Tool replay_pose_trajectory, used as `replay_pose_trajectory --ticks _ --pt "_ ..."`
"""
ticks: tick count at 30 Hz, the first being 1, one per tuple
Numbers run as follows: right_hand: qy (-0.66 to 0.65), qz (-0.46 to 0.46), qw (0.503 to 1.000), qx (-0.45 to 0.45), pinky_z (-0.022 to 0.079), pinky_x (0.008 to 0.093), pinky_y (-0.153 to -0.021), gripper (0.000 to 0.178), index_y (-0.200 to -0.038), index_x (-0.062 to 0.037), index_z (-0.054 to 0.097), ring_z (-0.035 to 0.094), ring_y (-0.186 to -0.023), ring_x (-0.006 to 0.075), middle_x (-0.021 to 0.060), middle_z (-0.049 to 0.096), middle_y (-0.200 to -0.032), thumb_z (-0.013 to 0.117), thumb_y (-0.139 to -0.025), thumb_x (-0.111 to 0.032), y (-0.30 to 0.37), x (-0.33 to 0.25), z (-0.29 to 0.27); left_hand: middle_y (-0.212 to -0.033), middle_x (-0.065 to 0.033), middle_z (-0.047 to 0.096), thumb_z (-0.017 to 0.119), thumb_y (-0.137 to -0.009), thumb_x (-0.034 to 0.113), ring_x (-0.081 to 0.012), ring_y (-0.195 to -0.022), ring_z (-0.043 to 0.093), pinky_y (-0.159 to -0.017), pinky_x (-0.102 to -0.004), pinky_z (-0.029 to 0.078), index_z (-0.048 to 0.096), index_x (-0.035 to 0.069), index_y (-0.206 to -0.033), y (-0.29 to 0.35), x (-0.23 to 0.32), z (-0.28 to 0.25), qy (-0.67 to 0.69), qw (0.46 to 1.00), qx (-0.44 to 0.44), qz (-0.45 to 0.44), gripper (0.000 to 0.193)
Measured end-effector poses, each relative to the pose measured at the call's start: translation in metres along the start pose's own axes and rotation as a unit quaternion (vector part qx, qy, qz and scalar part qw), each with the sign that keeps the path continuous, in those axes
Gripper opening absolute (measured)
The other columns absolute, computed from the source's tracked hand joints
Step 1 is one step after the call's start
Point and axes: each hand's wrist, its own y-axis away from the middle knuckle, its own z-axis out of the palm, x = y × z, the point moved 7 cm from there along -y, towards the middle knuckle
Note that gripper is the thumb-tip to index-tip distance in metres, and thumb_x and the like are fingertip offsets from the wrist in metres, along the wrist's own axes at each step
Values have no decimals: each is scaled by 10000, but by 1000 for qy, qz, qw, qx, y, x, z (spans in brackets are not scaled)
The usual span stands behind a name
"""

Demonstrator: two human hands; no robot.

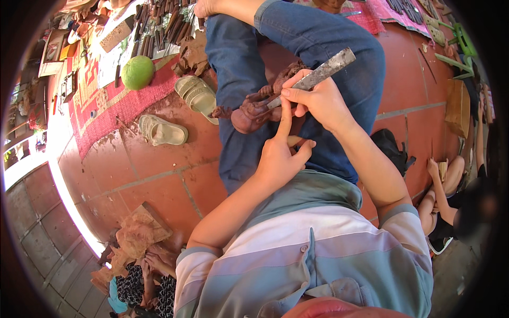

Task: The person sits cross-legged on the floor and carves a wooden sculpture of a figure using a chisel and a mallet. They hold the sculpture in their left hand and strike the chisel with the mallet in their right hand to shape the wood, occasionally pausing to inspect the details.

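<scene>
A reddish-brown carved wooden figure lies across my lap between my bent legs, its rounded end toward the left. My right hand is closed around a flat metal chisel, thumb pressed along the blade. The chisel slants down to the left, and its narrow end meets the carving. Just below is my left hand, its index finger stretched up to the chisel near the carving and its thumb held apart. The left hand's other fingers are partly hidden. Blue jeans surround the work.
Two pale sandals lie to the left, near a red mat with a green round fruit. Many carving tools lie beyond. At lower left another person's hands touch a wooden carving. Someone sits at right by a black bag.
</scene>
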Motion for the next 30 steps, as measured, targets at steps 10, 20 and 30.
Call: replay_pose_trajectory --ticks 10,20,30 --pt "22 46 996 -73 438 184 -472 130 -872 20 642 560 -506 67 49 647 -709 671 -781 -68 -19 -1 9 -847 -122 690 551 -862 90 -121 -552 607 -525 -230 501 -253 141 -1419 1 4 -3 26 999 15 10 979" --pt "36 20 998 -44 422 168 -474 136 -889 2 598 539 -533 59 52 636 -730 668 -803 -77 -15 -6 3 -805 -119 690 569 -844 120 -141 -514 606 -490 -245 485 -171 119 -1450 5 10 -7 42 998 24 35 957" --pt "48 61 996 -35 421 176 -460 132 -879 2 606 538 -515 63 53 640 -723 668 -785 -66 -19 -1 -4 -892 -116 694 539 -863 101 -120 -545 608 -476 -219 479 -215 159 -1438 -2 12 0 32 999 11 35 950"
